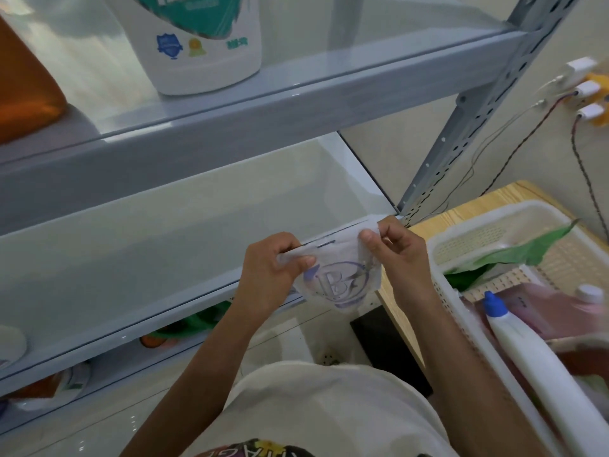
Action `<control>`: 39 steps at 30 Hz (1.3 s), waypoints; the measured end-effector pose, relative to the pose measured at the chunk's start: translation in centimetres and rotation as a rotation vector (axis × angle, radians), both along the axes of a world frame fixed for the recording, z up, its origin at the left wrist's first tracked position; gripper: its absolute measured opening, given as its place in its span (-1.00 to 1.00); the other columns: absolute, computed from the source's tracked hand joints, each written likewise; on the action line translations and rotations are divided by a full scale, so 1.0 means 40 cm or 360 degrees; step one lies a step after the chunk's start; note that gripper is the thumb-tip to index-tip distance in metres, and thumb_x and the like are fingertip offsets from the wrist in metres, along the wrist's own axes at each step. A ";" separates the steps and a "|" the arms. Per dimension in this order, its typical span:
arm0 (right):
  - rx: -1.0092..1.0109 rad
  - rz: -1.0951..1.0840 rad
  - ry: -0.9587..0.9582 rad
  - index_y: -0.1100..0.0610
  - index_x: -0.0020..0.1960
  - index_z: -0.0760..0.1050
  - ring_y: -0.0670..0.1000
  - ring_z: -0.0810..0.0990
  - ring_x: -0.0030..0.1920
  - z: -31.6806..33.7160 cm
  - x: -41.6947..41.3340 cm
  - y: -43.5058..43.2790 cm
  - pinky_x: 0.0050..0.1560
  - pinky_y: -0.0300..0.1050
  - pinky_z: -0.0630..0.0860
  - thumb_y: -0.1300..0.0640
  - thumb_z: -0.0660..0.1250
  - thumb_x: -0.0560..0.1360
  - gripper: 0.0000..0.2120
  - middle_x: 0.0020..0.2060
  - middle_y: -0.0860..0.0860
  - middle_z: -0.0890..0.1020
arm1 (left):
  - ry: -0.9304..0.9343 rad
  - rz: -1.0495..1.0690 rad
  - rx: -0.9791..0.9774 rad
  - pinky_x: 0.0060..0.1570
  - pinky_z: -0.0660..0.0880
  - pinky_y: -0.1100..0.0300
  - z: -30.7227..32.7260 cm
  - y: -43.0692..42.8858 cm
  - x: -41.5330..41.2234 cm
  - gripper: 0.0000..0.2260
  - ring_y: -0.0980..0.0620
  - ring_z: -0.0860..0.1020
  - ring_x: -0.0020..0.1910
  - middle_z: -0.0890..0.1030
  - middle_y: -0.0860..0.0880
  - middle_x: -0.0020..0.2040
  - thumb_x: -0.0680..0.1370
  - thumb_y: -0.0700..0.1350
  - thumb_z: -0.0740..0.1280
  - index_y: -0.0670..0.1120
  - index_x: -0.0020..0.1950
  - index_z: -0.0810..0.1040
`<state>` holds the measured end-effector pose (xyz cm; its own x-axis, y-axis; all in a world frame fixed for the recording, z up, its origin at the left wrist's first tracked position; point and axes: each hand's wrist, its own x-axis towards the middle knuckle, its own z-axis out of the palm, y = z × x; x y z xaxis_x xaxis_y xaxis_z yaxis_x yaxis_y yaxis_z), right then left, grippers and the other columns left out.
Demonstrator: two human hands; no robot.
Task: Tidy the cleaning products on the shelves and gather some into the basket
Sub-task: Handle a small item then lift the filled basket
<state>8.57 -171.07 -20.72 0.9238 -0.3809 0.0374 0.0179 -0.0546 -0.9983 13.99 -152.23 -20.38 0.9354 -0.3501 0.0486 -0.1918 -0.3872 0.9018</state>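
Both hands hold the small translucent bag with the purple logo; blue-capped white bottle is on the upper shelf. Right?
No: head view shows the blue-capped white bottle lying in the basket, not on the upper shelf. Left hand and right hand do hold the small translucent bag with the purple logo.

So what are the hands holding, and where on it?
A thin white bag: left hand pinches its top left edge, right hand its top right corner.

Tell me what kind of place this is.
Probably a home storage or utility corner: a metal shelving unit holds a white detergent bottle, and a white basket with cleaning bottles sits on a wooden table.
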 end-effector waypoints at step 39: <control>-0.0828 -0.1044 0.0153 -0.17 -0.22 0.54 -0.26 0.58 -0.26 0.212 -0.592 -0.300 -0.26 -0.46 0.44 0.34 0.48 0.35 -0.61 -0.31 -0.34 0.61 | -0.0816 -0.1173 -0.0290 -0.34 0.36 0.30 0.148 -0.523 -0.248 -0.79 0.06 0.43 -0.30 0.50 -0.03 -0.31 0.50 -0.05 0.31 -0.18 -0.22 0.49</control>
